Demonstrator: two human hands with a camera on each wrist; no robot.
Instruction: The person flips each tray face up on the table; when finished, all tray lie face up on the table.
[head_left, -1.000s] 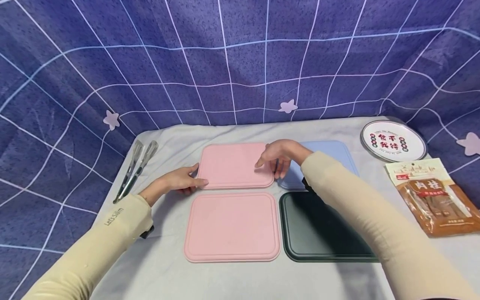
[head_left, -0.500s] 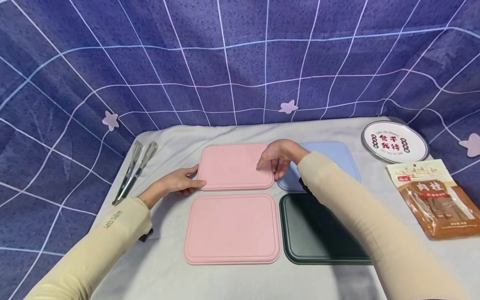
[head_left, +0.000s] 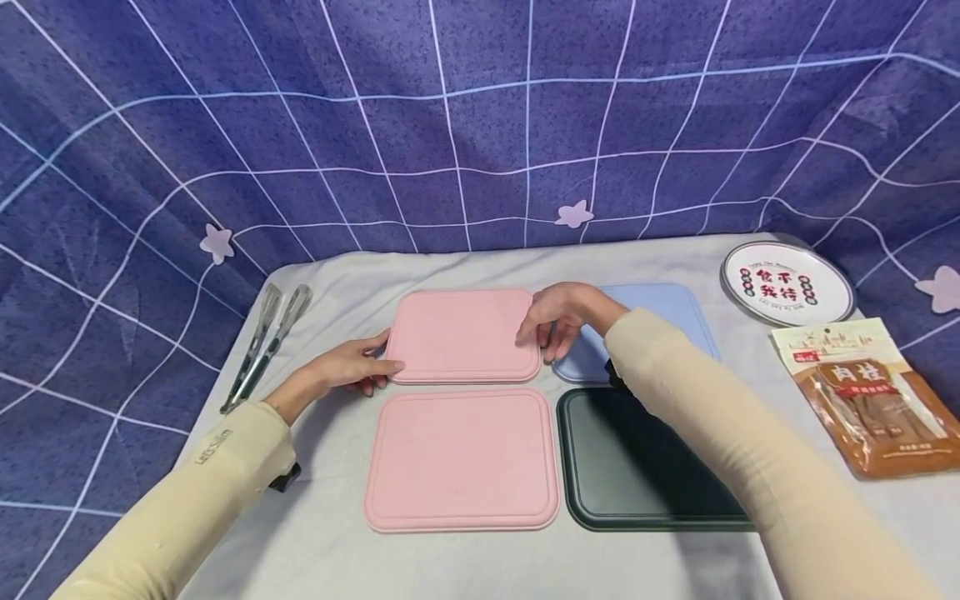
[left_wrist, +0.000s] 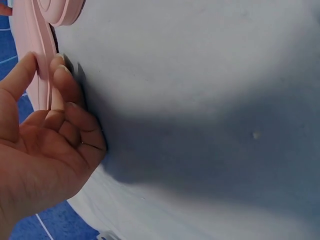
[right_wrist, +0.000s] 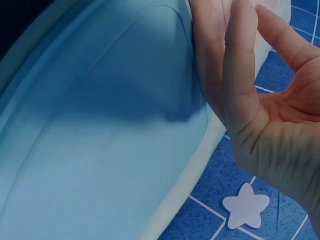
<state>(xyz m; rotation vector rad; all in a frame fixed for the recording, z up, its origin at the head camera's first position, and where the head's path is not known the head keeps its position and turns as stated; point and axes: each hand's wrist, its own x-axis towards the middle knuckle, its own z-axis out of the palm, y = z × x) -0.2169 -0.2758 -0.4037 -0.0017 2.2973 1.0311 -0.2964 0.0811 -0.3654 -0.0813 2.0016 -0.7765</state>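
In the head view, the far pink cutting board (head_left: 465,333) lies between both hands. My left hand (head_left: 348,365) pinches its left edge; the left wrist view shows the thumb (left_wrist: 20,75) on top and fingers at the underside. My right hand (head_left: 558,315) pinches the right edge, thumb over the top and fingers beside the rim. Under my right wrist a light blue cutting board (head_left: 667,310) lies partly hidden. Nearer the front are a second pink cutting board (head_left: 461,458) and a dark green one (head_left: 637,467), partly covered by the right forearm.
Metal tongs (head_left: 270,342) lie on the left of the white cloth. At the right are a round plate (head_left: 787,304) with red characters and an orange-brown packet (head_left: 870,408). A purple curtain (head_left: 480,125) rises behind the table's far edge.
The far pink board has slid slightly left, and the gap between it and the blue board looks wider. Both hands keep hold of its edges.
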